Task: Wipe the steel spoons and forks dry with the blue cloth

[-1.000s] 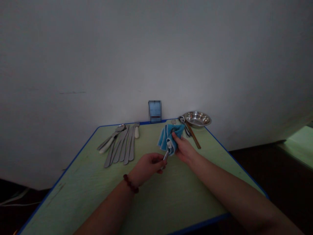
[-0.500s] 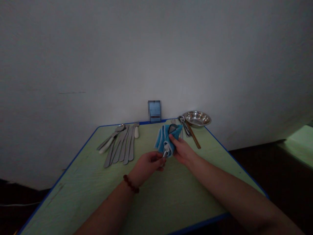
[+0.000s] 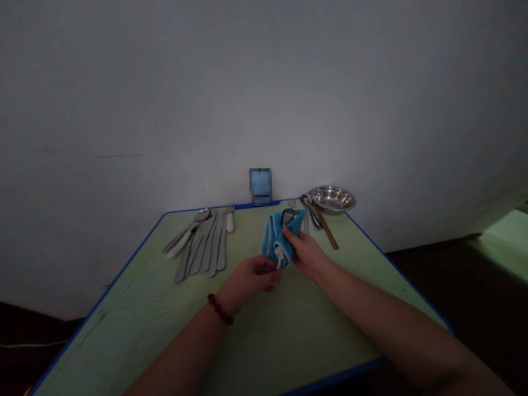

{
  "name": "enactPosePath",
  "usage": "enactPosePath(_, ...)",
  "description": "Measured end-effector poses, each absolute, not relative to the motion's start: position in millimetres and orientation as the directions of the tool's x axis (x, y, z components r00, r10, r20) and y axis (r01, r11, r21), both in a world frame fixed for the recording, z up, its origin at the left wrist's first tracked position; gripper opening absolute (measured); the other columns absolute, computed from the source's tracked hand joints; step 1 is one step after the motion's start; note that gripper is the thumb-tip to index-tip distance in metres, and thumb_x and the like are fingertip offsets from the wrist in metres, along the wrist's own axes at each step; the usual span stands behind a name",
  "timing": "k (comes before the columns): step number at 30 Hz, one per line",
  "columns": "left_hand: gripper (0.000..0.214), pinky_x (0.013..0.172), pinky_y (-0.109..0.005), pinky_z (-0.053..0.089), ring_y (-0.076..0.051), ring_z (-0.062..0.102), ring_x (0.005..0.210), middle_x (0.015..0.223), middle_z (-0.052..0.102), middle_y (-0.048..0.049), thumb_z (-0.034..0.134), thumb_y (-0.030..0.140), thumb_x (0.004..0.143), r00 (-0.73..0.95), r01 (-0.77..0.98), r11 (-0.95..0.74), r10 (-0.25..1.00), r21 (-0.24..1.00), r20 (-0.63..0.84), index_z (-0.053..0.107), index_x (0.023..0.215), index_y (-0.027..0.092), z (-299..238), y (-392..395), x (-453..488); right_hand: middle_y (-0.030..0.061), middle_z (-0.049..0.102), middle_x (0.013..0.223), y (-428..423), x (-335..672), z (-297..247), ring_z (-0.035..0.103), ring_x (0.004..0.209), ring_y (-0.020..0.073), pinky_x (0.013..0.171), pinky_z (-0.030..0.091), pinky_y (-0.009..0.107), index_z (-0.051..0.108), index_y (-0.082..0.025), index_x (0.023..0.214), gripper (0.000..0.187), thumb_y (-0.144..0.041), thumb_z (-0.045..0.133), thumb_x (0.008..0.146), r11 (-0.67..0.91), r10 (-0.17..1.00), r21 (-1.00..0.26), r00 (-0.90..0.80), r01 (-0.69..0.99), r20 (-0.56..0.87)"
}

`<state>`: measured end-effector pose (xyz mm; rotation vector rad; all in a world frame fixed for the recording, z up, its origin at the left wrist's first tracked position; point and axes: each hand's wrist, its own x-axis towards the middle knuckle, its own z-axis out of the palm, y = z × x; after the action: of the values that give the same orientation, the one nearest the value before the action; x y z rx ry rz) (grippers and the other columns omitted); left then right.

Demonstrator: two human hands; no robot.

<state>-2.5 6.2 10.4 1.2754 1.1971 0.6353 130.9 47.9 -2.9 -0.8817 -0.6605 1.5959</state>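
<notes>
A blue cloth (image 3: 269,234) with pale edging is wrapped around a metal spoon (image 3: 288,216), whose bowl shows at the cloth's top. My right hand (image 3: 307,253) is closed around the cloth and the spoon, thumb pressed near the bowl. At the cloth's lower end, my left hand (image 3: 256,275) pinches the tip of the spoon's handle; a white label hangs from the cloth close to these fingers. Both hands are above the middle of the table. The part of the handle inside the cloth is hidden.
On the pale green table (image 3: 264,341) with blue edging, several knives, spoons and forks (image 3: 206,242) lie at left. A steel bowl (image 3: 333,199) stands at the back right beside chopsticks (image 3: 326,226) and more cutlery (image 3: 311,209). A blurred-out device (image 3: 260,187) leans on the wall.
The cloth and spoon have shifted slightly left, and the cloth now covers more of the handle near my left fingers. The other things on the table stay put.
</notes>
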Motion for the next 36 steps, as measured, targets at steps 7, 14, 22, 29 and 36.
enactPosePath(7,0.016,0.061,-0.027,0.044,-0.012,0.052,0.059,0.062,0.057,0.0005,0.062,0.020,0.057,0.336,0.221,0.252,0.887,0.942,-0.316,0.057,0.071,0.014,6.2,6.0,-3.7,-0.0013,0.063,0.059,48.6,131.2,-3.0,0.057,0.051,0.0104,0.053,0.046,0.023,0.058,-0.015,0.069,0.022,-0.032,0.067,0.057,-0.227,0.971,-0.809,-0.067,-0.542,-0.228)
enactPosePath(14,0.014,0.057,-0.024,0.041,-0.009,0.050,0.054,0.056,0.054,0.0035,0.062,0.023,0.056,0.348,0.245,0.253,0.878,0.936,-0.329,0.055,0.064,0.015,6.5,6.1,-3.1,-0.0028,0.063,0.060,50.3,132.8,-2.2,0.057,0.052,0.0096,0.053,0.046,0.022,0.059,-0.016,0.070,0.021,-0.031,0.067,0.058,-0.177,0.982,-0.812,-0.050,-0.556,-0.180)
enactPosePath(22,0.016,0.059,-0.025,0.041,-0.011,0.052,0.057,0.060,0.057,0.0022,0.063,0.023,0.055,0.365,0.304,0.224,0.870,0.926,-0.330,0.055,0.067,0.015,1.9,7.7,-5.8,-0.0025,0.063,0.059,50.9,133.4,-1.2,0.058,0.053,0.0108,0.053,0.047,0.024,0.057,-0.017,0.069,0.025,-0.035,0.068,0.056,-0.128,0.990,-0.839,-0.016,-0.528,-0.141)
enactPosePath(29,0.017,0.063,-0.026,0.043,-0.010,0.053,0.058,0.059,0.057,0.0028,0.065,0.022,0.055,0.367,0.217,0.287,0.862,0.933,-0.350,0.054,0.065,0.014,3.4,7.0,-2.8,-0.0026,0.063,0.059,48.6,131.0,-0.4,0.056,0.051,0.0099,0.053,0.046,0.024,0.058,-0.016,0.069,0.027,-0.035,0.069,0.054,-0.162,0.985,-0.816,-0.047,-0.554,-0.164)
enactPosePath(36,0.018,0.064,-0.027,0.044,-0.010,0.054,0.058,0.060,0.057,0.0030,0.066,0.021,0.054,0.329,0.141,0.291,0.888,0.946,-0.322,0.054,0.065,0.015,0.2,8.8,-1.1,-0.0019,0.063,0.059,45.2,128.7,-1.3,0.056,0.051,0.0096,0.055,0.046,0.024,0.060,-0.014,0.067,0.029,-0.035,0.071,0.050,-0.193,0.980,-0.810,-0.065,-0.553,-0.189)
